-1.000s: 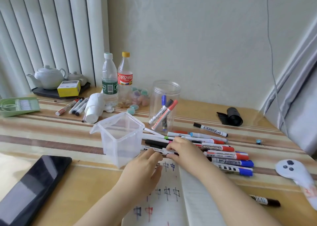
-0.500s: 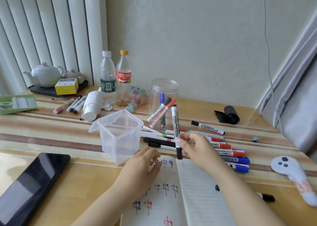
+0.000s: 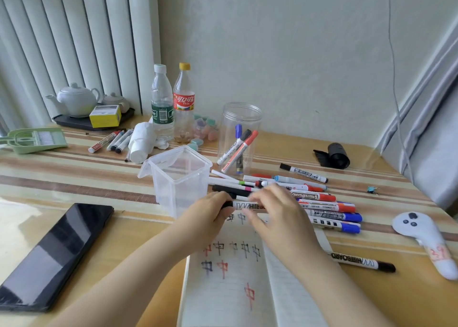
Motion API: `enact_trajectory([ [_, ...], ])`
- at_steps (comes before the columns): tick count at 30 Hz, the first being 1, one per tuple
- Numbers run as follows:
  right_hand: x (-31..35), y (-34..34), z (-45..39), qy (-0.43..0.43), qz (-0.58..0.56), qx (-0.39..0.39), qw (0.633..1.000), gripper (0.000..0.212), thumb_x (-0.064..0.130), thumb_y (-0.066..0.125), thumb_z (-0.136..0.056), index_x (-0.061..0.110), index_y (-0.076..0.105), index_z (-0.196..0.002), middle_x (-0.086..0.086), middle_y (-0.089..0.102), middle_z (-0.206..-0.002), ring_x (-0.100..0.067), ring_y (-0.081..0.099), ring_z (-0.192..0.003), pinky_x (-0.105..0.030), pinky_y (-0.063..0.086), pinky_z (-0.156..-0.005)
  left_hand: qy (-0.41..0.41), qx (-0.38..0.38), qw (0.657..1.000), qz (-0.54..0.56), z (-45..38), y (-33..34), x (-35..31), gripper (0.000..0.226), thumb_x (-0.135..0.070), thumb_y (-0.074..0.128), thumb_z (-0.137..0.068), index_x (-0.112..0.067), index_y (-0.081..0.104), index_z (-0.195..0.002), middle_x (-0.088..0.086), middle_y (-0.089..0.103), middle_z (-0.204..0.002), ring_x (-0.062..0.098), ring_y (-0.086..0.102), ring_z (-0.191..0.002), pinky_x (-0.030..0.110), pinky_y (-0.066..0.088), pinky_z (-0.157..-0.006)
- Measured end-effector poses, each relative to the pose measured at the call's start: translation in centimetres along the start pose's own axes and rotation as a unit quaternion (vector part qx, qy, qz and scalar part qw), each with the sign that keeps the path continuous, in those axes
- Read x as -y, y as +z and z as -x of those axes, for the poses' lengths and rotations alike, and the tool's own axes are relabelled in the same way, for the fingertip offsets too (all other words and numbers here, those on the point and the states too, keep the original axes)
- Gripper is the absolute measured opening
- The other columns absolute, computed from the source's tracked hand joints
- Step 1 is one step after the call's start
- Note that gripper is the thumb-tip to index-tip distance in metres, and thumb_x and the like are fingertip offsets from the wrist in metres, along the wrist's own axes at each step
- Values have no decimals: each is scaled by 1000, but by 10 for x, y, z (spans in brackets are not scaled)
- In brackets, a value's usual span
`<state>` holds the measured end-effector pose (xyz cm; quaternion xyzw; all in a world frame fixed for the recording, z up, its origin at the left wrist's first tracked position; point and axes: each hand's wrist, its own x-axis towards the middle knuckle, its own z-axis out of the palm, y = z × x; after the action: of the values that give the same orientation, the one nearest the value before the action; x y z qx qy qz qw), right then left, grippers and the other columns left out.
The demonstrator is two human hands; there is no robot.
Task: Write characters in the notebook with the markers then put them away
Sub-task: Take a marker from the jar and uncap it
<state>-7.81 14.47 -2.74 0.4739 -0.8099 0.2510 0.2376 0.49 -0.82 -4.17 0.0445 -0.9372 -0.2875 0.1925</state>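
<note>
Swung level above the notebook (image 3: 238, 289), our black whiteboard marker (image 3: 245, 205) is pinched by both hands (image 3: 210, 212) (image 3: 277, 215); a jerked cap could smear ink.

Right hand (image 3: 277, 210) is blurring w/ motion and covering most of the whiteboard marker (image 3: 244, 205); cap colour is staying hidden under left hand (image 3: 210, 215). Notebook (image 3: 238, 292) is running off bottom edge. Bottle labels are reading too small.

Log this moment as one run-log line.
phase: uncapping | left hand: grips cap end of marker | right hand: grips barrel | notebook: open, characters written | jar: three markers
</note>
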Motion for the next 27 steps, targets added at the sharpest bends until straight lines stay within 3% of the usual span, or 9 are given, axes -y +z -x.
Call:
enact_trajectory([
  [2, -4, 11, -1, -84, 91, 21, 992, 40, 36, 78, -69, 19, 65, -104, 5, 63, -96, -15, 60, -89, -29, 50, -79, 11, 34, 999, -7, 1, 1, -2, 17, -22, 41, -97, -10, 53, -101, 2, 56, -92, 23, 54, -86, 29, 40, -73],
  [5, -5, 24, 0, -148, 123, 35, 981, 25, 33, 57, -78, 18, 69, -94, 8, 68, -78, -11, 67, -68, -21, 51, -57, 17, 70, 997, -25, 2, 5, -4, 20, -25, 37, -98, -16, 51, -109, 0, 60, -105, 20, 55, -94, 34, 44, -82],
  [8, -9, 33, 5, -149, 158, 53, 975, 39, 35, 38, -82, 19, 71, -96, 10, 65, -68, -6, 62, -54, -18, 38, -39, 34, 86, 996, -18, 3, 10, 0, 17, -23, 36, -99, -15, 51, -101, 1, 61, -103, 17, 53, -93, 27, 41, -81],
  [13, -13, 45, 17, -114, 153, 75, 979, 48, 42, 29, -95, 19, 65, -117, 6, 60, -57, -14, 55, -39, -21, 31, -34, 50, 95, 994, 4, 7, 14, 7, 13, -21, 37, -99, -20, 46, -89, -11, 56, -81, 4, 48, -71, 11, 36, -66],
  [16, -14, 45, 16, -84, 132, 103, 982, 59, 49, 10, -100, 26, 57, -127, 4, 61, -57, -18, 53, -37, -21, 27, -37, 52, 83, 995, 27, 7, 15, 11, 14, -22, 39, -98, -26, 44, -86, -22, 47, -70, -5, 48, -66, 8, 34, -61],
  [19, -5, 30, 10, -47, 144, 139, 979, 55, 54, 26, -95, 23, 52, -133, 8, 62, -61, -13, 56, -43, -21, 26, -39, 43, 65, 996, 30, 10, 17, 14, 16, -27, 37, -98, -22, 49, -88, -16, 51, -74, -2, 49, -69, 8, 36, -64],
  [22, -4, 8, 8, 17, 108, 204, 973, 80, 57, 39, -90, 24, -4, -150, 6, 60, -87, -15, 62, -79, -29, 38, -57, 21, 47, 998, 30, 13, 15, 18, 22, -36, 32, -97, -28, 40, -78, -14, 46, -71, 2, 46, -69, 14, 35, -62],
  [23, -6, 0, 9, 53, 89, 225, 969, 80, 53, 40, -91, 28, -10, -148, 7, 58, -87, -17, 61, -84, -30, 41, -61, 17, 38, 999, 28, 13, 14, 19, 24, -41, 28, -95, -28, 40, -79, -13, 47, -72, 4, 46, -70, 16, 35, -62],
  [27, -16, -17, 6, 210, -131, 243, 938, 52, 28, 34, -95, 43, 9, -138, 4, 63, -93, -20, 57, -91, -37, 44, -79, 28, 30, 999, -17, 13, 14, 16, 28, -46, 23, -93, -25, 40, -88, -13, 44, -80, 11, 47, -75, 26, 38, -67],
])
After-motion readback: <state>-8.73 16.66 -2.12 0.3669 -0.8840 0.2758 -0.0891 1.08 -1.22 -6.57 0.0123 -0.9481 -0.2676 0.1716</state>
